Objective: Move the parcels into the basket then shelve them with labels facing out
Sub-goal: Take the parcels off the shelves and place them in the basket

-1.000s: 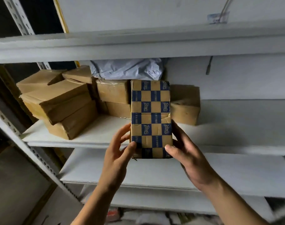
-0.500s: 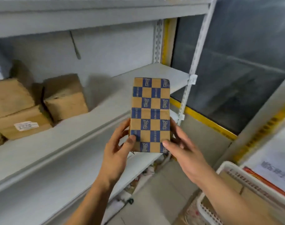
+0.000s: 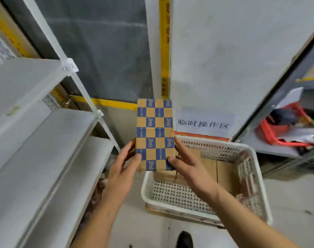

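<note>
A brown parcel with a blue checker pattern (image 3: 154,133) stands upright in the air, held between both hands. My left hand (image 3: 123,168) grips its lower left edge with the thumb on the front face. My right hand (image 3: 187,164) grips the lower right edge in the same way. Just below and to the right sits a white perforated plastic basket (image 3: 249,178) on the floor. Plain brown cardboard parcels (image 3: 222,173) lie inside it along its far side.
White metal shelves (image 3: 45,140) run along the left, their boards bare in this view. A white wall panel with a printed paper sign (image 3: 204,122) stands behind the basket. At right, another shelf holds a red basket (image 3: 278,133) of clutter. A dark shoe (image 3: 184,238) shows at the bottom.
The view has swung right, away from the shelf stacked with boxes, to the basket on the floor. Both hands keep the same grip on the checkered parcel, now above the basket's left rim.
</note>
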